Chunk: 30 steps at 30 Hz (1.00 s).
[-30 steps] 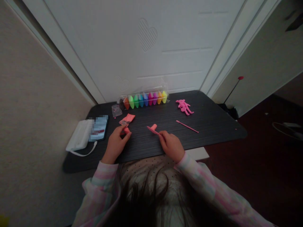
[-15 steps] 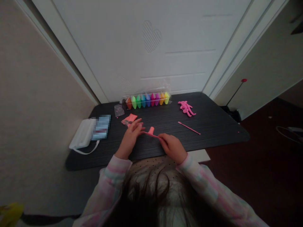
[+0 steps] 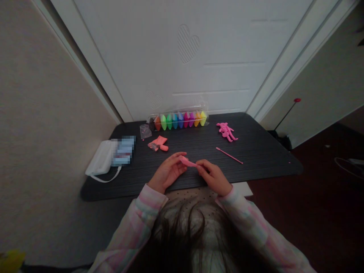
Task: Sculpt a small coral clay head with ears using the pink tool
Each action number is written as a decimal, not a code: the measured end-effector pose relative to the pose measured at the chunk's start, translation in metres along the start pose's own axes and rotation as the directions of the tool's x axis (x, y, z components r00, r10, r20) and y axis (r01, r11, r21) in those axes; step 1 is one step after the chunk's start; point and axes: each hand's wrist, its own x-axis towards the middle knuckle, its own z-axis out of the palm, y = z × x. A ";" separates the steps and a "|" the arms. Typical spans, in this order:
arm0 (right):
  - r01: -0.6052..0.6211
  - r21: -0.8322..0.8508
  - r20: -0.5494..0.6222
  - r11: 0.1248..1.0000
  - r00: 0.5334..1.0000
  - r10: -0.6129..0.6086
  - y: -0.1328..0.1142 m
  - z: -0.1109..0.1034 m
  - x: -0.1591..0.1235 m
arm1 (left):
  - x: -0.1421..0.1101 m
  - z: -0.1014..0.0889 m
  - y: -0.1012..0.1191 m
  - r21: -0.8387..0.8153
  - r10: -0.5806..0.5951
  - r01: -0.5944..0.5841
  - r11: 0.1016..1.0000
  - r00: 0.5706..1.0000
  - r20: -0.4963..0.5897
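Looks early: coral lump (image 3: 164,148) unworked, far colour packs (image 3: 181,120) bagged; right hand (image 3: 214,177) clamped on pink tool (image 3: 186,161), left hand (image 3: 167,172) fingers apart

The black table (image 3: 196,145) is looking dull, with thin rough lines. At its far edge, a clear plastic bag (image 3: 187,108) is shining. Over the table, a pink tool (image 3: 187,162) is looking like smooth plastic. Behind the table, the white door (image 3: 227,49) is looking mostly smooth. Near the table's front edge, cloth sleeves (image 3: 133,223) are looking dull.
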 end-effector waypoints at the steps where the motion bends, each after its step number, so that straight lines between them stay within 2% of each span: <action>1: -0.021 0.034 -0.003 0.999 1.000 0.021 0.001 0.000 0.000 | 0.000 0.000 0.000 -0.011 -0.005 0.005 1.000 1.000 -0.003; 6: -0.106 0.233 -0.059 0.967 0.991 0.123 0.008 -0.001 0.003 | -0.001 0.000 -0.002 -0.055 -0.011 0.012 0.998 1.000 0.022; 10: -0.125 0.313 -0.119 0.941 0.978 0.170 0.012 0.000 0.005 | 0.001 -0.002 -0.003 -0.089 -0.008 0.008 0.996 1.000 0.003; 16: -0.130 0.314 -0.170 0.941 0.967 0.190 0.015 0.003 0.004 | 0.003 -0.004 -0.003 -0.103 0.000 -0.003 0.995 1.000 -0.027; 25: -0.139 0.276 -0.164 0.951 0.968 0.190 0.017 0.003 0.004 | 0.001 0.001 -0.003 -0.006 0.036 -0.037 0.999 0.996 -0.078; 30: -0.146 0.264 -0.162 0.953 0.968 0.193 0.017 0.003 0.005 | 0.002 0.001 -0.004 -0.012 0.076 -0.078 0.997 0.989 -0.127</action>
